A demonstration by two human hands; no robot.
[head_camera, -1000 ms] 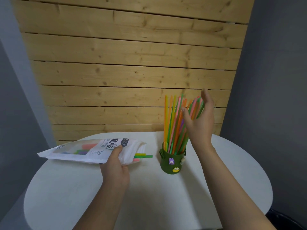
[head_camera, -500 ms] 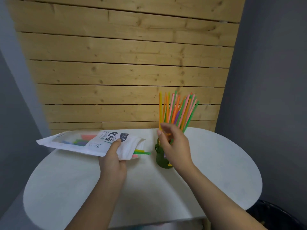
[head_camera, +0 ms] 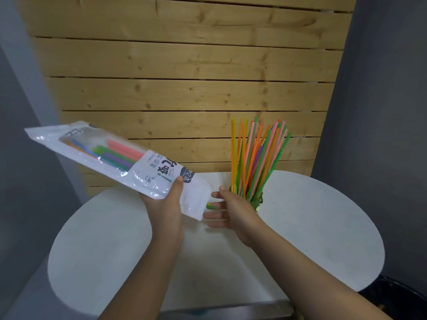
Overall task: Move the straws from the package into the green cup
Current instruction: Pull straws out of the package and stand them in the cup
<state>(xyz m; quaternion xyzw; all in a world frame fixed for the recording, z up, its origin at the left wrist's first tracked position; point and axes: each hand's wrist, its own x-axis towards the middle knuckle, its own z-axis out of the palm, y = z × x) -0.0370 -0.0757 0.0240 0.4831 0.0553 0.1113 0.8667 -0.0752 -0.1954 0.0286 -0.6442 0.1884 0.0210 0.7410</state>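
Head view, crinkly plastic package (head_camera: 120,158), thin straws (head_camera: 256,158)

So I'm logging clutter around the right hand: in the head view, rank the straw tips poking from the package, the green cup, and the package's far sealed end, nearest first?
From the right hand:
1. Green and yellow straw tips, beside its fingers, at the package mouth.
2. Green cup, just behind the hand.
3. White plastic package's sealed end, raised far left.

One package (head_camera: 115,158), one green cup (head_camera: 255,202), two hands (head_camera: 165,204).
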